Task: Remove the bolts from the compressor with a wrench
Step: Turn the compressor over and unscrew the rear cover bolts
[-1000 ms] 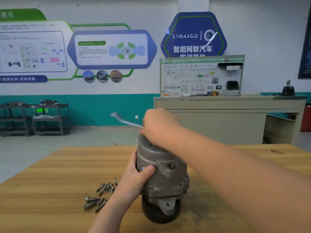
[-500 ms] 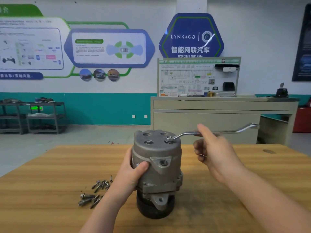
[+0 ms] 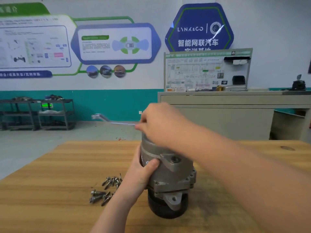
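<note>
Fingers of my right hand (image 3: 161,121) curl round the shank of the wrench (image 3: 114,121) directly above the top of the compressor (image 3: 170,172), and the hand hides both the working end of the tool and the face where the bolts sit, so I cannot tell whether the wrench is seated on a bolt head. The wrench's free end sticks out to the left, level and blurred, with its offset tip well clear of the housing. My left hand (image 3: 143,172) grips the compressor's left side, thumb pressed across the front of the grey casting just below a raised band, the other fingers hidden behind it. The compressor stands upright on its dark pulley end near the middle of the wooden bench (image 3: 50,190), its mounting ears facing me. Just left of my left wrist a loose heap of removed bolts (image 3: 105,190) lies on the bench. Beyond the bench stand a grey cabinet (image 3: 227,113) with a wiring display board (image 3: 207,69) on top, and dark metal shelf racks (image 3: 37,113) against the teal-striped wall.
</note>
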